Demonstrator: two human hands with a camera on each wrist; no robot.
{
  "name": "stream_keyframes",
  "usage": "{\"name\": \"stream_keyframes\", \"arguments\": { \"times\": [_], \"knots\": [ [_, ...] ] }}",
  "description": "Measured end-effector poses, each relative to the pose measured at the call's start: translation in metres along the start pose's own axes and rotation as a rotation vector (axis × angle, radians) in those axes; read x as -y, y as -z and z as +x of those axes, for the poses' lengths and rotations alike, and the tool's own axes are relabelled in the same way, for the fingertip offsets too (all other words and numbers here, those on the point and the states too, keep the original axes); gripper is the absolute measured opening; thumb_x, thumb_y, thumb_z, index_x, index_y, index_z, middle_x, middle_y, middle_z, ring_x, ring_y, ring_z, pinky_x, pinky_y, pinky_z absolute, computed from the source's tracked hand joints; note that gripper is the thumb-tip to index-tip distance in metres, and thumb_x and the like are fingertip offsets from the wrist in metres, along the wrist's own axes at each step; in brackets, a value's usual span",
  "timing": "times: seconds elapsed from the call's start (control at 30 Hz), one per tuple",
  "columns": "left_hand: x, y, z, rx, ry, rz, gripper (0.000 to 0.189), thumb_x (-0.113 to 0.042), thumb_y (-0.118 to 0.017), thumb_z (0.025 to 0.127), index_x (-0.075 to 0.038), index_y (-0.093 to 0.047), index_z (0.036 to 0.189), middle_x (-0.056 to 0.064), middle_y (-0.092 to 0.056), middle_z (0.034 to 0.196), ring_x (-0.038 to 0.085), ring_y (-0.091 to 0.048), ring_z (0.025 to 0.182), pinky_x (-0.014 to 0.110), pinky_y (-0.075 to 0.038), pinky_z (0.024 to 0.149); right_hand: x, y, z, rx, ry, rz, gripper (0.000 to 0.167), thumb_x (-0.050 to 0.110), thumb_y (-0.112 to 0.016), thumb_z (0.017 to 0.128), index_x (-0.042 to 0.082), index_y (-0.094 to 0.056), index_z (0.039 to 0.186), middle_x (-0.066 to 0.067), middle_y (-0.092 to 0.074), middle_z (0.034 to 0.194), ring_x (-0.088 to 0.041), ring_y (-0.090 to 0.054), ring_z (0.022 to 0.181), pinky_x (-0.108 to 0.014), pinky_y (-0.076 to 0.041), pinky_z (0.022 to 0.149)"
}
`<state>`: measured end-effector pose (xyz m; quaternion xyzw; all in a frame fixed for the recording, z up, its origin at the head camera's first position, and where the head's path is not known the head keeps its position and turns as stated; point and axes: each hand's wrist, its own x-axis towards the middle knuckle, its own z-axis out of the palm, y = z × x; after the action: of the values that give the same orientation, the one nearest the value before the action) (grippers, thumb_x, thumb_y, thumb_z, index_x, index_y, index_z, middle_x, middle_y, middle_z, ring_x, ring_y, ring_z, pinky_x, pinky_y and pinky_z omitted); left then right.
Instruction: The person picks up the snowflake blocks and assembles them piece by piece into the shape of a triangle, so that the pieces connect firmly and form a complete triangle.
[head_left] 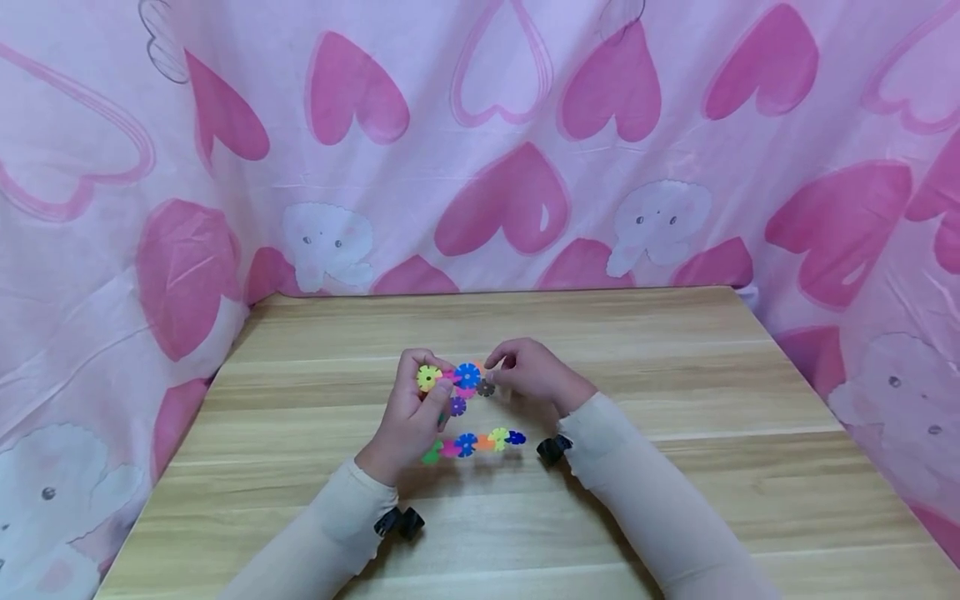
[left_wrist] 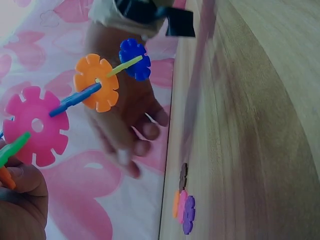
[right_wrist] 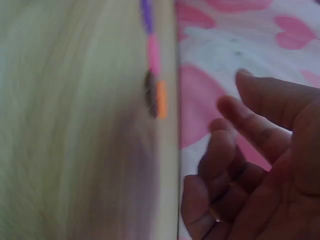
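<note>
My left hand (head_left: 408, 412) pinches a chain of interlocking flower-shaped plastic discs (left_wrist: 37, 125). A yellow disc (head_left: 428, 378) and a large blue disc (head_left: 467, 376) show at its fingers in the head view. A row of green, pink, blue, orange, yellow and dark blue discs (head_left: 467, 444) extends rightward below the hand. In the left wrist view, the thumb (left_wrist: 22, 182) is beside the green disc. My right hand (head_left: 536, 375) is empty, its fingers loosely bent in the right wrist view, near loose discs on the table.
Loose brown (head_left: 486, 387), purple (head_left: 457, 407), pink (right_wrist: 154, 55) and orange (right_wrist: 161, 99) discs lie close together on the wooden table (head_left: 637, 333). A pink heart-patterned curtain (head_left: 502, 200) surrounds the table's back and sides.
</note>
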<state>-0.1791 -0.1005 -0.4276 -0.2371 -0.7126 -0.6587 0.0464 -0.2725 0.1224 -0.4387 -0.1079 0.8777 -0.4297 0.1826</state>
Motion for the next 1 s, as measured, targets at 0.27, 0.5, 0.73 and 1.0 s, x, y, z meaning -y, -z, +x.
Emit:
{"name": "stream_keyframes", "arguments": {
  "times": [0.27, 0.5, 0.73, 1.0],
  "knots": [
    [0.001, 0.002, -0.001, 0.002, -0.015, -0.008, 0.019, -0.01, -0.045, 0.112, -0.003, -0.036, 0.127, 0.011, -0.048, 0.068, 0.022, -0.045, 0.049, 0.027, -0.042, 0.045, -0.001, -0.008, 0.018, 0.103, -0.04, -0.122, 0.016, 0.017, -0.084, 0.091, 0.015, -0.075, 0.104, -0.005, -0.07, 0.093, -0.021, -0.06, 0.075, -0.032, -0.052, 0.065],
    [0.002, 0.002, 0.0, 0.004, -0.024, -0.005, 0.019, -0.01, -0.046, 0.112, -0.003, -0.036, 0.126, 0.01, -0.048, 0.069, 0.023, -0.045, 0.049, 0.028, -0.043, 0.045, 0.006, -0.017, 0.021, 0.105, -0.055, -0.231, 0.019, 0.01, -0.084, 0.089, 0.015, -0.068, 0.099, -0.005, -0.066, 0.092, -0.023, -0.06, 0.086, -0.034, -0.052, 0.076],
    [0.001, 0.002, 0.0, 0.002, -0.011, -0.013, 0.018, -0.009, -0.045, 0.112, -0.004, -0.035, 0.126, 0.011, -0.056, 0.093, 0.02, -0.045, 0.052, 0.027, -0.045, 0.047, 0.01, -0.017, 0.019, 0.107, -0.092, -0.256, 0.022, 0.01, -0.084, 0.09, 0.014, -0.064, 0.096, -0.007, -0.064, 0.094, -0.026, -0.061, 0.092, -0.037, -0.053, 0.08],
    [0.002, 0.003, 0.0, -0.004, -0.016, -0.014, 0.017, -0.009, -0.044, 0.112, -0.003, -0.035, 0.126, 0.011, -0.054, 0.088, 0.02, -0.044, 0.051, 0.027, -0.044, 0.046, 0.01, -0.012, 0.01, 0.131, -0.026, -0.206, 0.019, 0.008, -0.081, 0.091, 0.015, -0.064, 0.098, -0.006, -0.065, 0.087, -0.022, -0.061, 0.081, -0.034, -0.054, 0.072]
  ]
}}
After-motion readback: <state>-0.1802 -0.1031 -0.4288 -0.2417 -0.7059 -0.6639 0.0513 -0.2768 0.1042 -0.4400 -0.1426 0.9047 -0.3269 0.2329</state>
